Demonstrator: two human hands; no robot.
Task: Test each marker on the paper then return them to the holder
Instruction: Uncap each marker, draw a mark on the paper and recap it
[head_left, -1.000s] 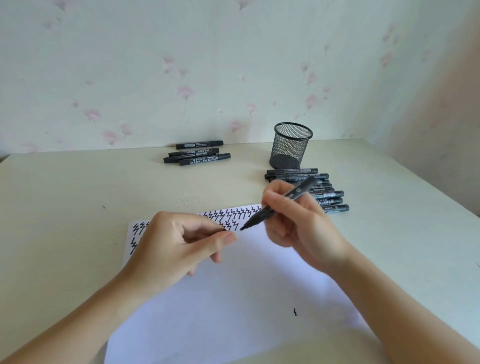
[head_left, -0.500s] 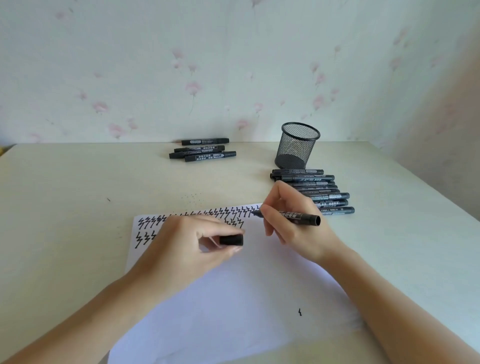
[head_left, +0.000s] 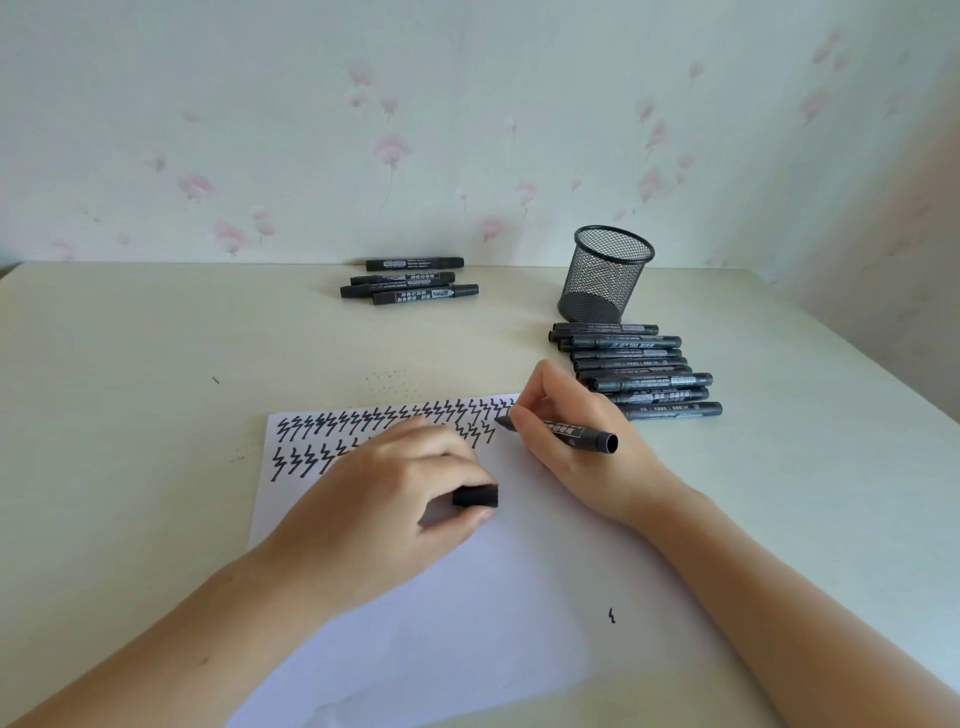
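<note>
Now the right hand (head_left: 571, 447) presses a marker (head_left: 563, 430) tip to the paper (head_left: 467, 623); the left hand (head_left: 395, 499) pinches its cap (head_left: 475, 496).

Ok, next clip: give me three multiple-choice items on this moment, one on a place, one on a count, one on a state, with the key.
1. Where does the mesh holder stand?
A. on the paper
B. at the back of the table, behind the long row of markers
C. at the left edge

2. How many markers are in the small group at the back, left of the holder?
A. two
B. four
C. seven

3. What state is the marker in the right hand in?
A. capped, lying flat
B. standing in the holder
C. uncapped, tip at the zigzag marks on the paper

Key: 1 B, it stands just behind the row. 2 B, four barrels show there. 3 C, the left hand holds the cap.
</note>
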